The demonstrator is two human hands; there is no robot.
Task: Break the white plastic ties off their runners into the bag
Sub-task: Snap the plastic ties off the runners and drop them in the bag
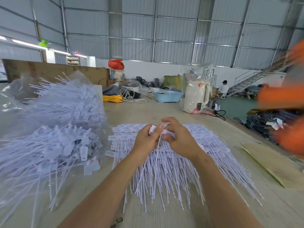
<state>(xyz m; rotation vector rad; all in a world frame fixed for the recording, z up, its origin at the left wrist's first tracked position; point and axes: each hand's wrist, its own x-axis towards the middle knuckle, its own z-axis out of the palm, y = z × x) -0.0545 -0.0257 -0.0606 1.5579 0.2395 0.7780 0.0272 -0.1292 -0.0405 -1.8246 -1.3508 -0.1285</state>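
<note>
Biggest thing on my feed: the bag (14,102), clear plastic, lying open on the left of the table (144,111) and already heaped with loose ties (65,102), tails fanning out of its mouth. It sits just beside the stack (164,170), so each drop should be a short move left.

Next: the stack of unbroken ties, dead centre under both hands, tags at the far end, tails pointing toward me. I can't make out the runners themselves from here.

Step in hand, as I judge it: snapping 1 tie free. To do it well I'd pinch close to the tag, twist or bend sharply at the joint rather than pull along the tail, and keep the rest of the stack flat so it doesn't scatter.

Hands: left hand (146,139) has fingers curled, pinching a white tag (153,129) at the top, its thin tail hanging down between the hands. Right hand (179,137) is curled too, fingertips pinching a tag right next to it. Neither hand is spread. The 2 hands are almost touching.
</note>
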